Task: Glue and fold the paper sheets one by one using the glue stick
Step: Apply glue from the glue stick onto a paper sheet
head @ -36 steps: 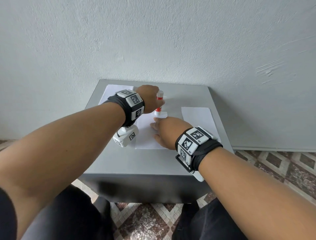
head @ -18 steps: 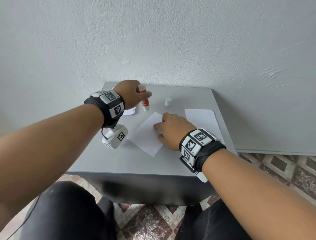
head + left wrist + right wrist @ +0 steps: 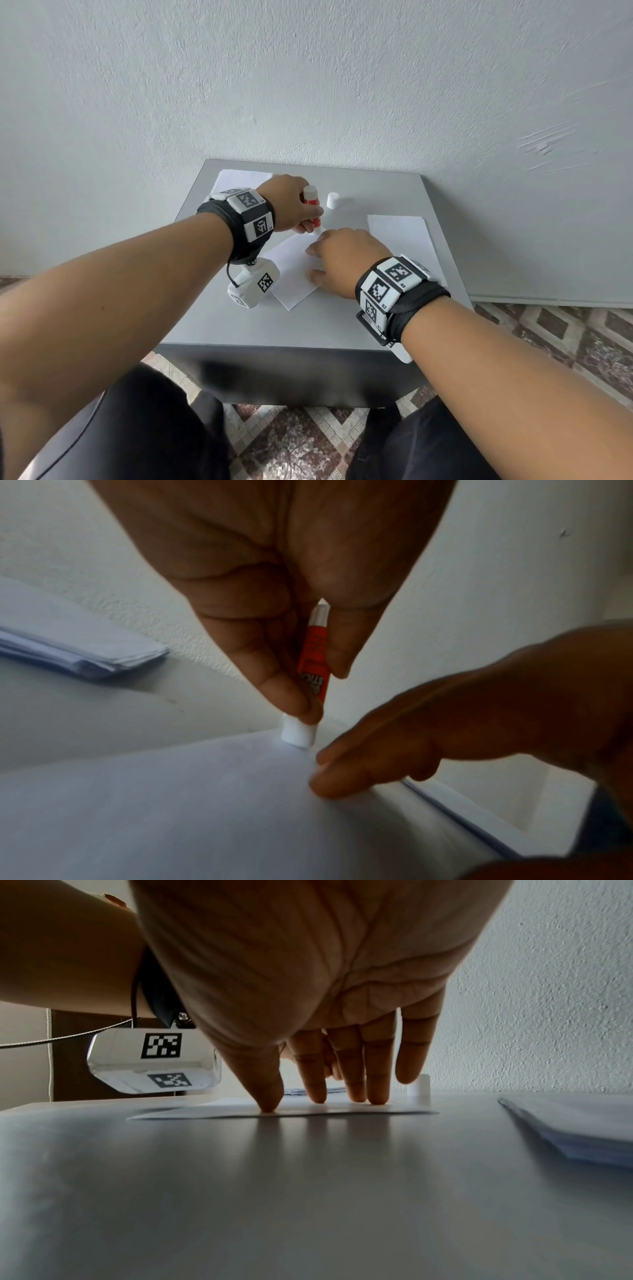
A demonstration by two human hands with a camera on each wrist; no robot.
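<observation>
A red and white glue stick [image 3: 313,209] is pinched in my left hand [image 3: 308,222], tilted with its uncapped end down. In the left wrist view the glue stick's [image 3: 313,664] white tip [image 3: 298,733] touches the far corner of a white sheet [image 3: 171,804], between the fingers of my left hand [image 3: 322,696]. The sheet [image 3: 291,274] lies turned diagonally mid-table. My right hand [image 3: 313,262] presses it flat with straight fingers [image 3: 270,1096]. The white cap [image 3: 333,200] stands behind it.
One stack of paper [image 3: 400,236] lies at the right of the grey table [image 3: 274,329], and another stack [image 3: 239,178] sits at the back left. The wall rises directly behind the table. The left wrist camera [image 3: 150,1058] hangs just above the sheet's left edge.
The cap came off and now stands on the table. The sheet turned diagonal under my right hand. My left hand swung the glue stick left, then back down onto the sheet's far corner.
</observation>
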